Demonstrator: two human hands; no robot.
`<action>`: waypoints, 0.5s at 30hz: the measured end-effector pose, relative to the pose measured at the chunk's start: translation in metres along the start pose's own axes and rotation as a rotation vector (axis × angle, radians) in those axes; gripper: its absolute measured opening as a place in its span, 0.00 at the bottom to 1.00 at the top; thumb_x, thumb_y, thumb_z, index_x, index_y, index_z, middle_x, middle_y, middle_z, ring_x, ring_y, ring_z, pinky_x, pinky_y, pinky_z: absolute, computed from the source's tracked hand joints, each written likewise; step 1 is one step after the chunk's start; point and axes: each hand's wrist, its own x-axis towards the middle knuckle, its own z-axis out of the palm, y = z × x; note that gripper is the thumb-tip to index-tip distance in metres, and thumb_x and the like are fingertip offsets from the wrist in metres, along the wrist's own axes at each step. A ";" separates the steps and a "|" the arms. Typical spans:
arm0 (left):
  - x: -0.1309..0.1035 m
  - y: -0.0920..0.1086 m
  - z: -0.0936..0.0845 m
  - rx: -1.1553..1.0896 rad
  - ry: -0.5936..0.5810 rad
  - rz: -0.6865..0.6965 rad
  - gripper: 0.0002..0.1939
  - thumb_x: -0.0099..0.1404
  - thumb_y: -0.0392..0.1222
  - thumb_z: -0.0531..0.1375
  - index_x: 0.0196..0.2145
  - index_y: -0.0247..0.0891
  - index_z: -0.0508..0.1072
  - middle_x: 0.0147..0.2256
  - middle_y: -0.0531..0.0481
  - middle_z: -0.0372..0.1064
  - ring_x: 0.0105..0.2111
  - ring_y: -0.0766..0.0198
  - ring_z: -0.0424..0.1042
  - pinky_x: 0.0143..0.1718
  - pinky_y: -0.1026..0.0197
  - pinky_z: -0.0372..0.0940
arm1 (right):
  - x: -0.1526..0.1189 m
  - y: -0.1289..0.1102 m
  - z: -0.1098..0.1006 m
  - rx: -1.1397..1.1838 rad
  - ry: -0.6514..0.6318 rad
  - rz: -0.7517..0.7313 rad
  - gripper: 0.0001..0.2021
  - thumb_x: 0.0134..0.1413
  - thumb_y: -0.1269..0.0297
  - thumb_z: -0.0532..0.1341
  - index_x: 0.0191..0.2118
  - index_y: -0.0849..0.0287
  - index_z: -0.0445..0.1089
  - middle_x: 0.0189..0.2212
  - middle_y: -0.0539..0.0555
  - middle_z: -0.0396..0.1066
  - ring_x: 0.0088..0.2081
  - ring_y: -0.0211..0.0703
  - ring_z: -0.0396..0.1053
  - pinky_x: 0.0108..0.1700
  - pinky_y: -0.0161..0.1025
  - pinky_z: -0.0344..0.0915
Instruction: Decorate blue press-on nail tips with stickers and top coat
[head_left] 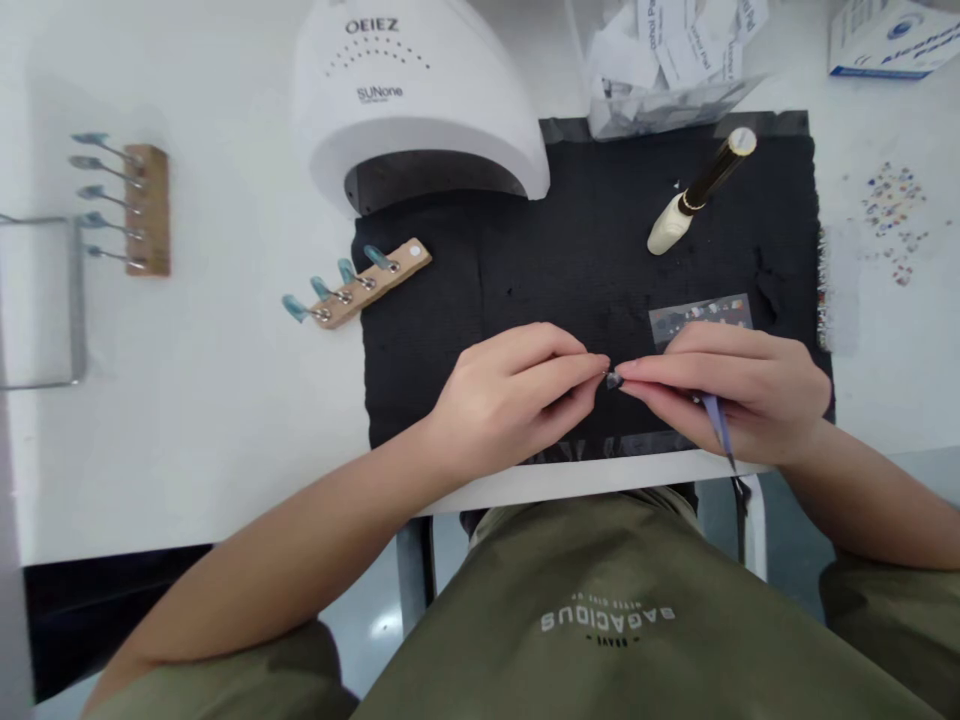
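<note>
Olive-green apron fabric [600, 600] with white lettering fills the bottom of the view at 6 o'clock, nearest the camera, and both bare forearms rise out of it toward the table edge. From 7 o'clock the left hand [510, 400] comes in, knuckles up, its thumb and forefinger narrowed to a pinch. Opposite it, from 4 o'clock, the right hand [739, 385] lies palm down with its fingers curled, the fingertips meeting those of the left. Between the two pinches sits a tiny dark piece [614, 379], touched from both sides, just above the black mat [585, 260]; it is too small to tell what it is. A thin lilac-handled tool [718, 420] slants out from under the right hand's fingers toward 5 o'clock, its working end hidden by the hand.

Just beyond the right knuckles, at 12 o'clock from them, a clear sticker sheet [701, 315] is partly covered by the hand. Farther up the mat at 1 o'clock lies a black pen with a cream cap [701, 190]. A wooden holder with teal nail tips [356, 285] rests at 10 o'clock, half on the mat. Behind it stands a white nail lamp [412, 100], its top cut off by the frame.
</note>
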 end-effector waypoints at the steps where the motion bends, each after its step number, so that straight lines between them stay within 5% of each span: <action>1: 0.000 0.000 0.000 0.006 0.000 -0.002 0.05 0.78 0.31 0.69 0.47 0.39 0.83 0.39 0.52 0.85 0.35 0.68 0.84 0.36 0.67 0.78 | -0.001 0.000 0.001 0.001 0.002 0.001 0.11 0.71 0.73 0.72 0.53 0.52 0.82 0.38 0.48 0.85 0.34 0.34 0.80 0.38 0.32 0.79; 15: -0.003 -0.001 0.001 0.006 0.012 0.010 0.05 0.77 0.31 0.70 0.48 0.38 0.82 0.39 0.52 0.85 0.35 0.68 0.84 0.37 0.67 0.77 | 0.000 0.002 0.006 -0.021 -0.054 0.004 0.05 0.75 0.70 0.70 0.50 0.54 0.81 0.37 0.49 0.85 0.34 0.35 0.81 0.39 0.32 0.78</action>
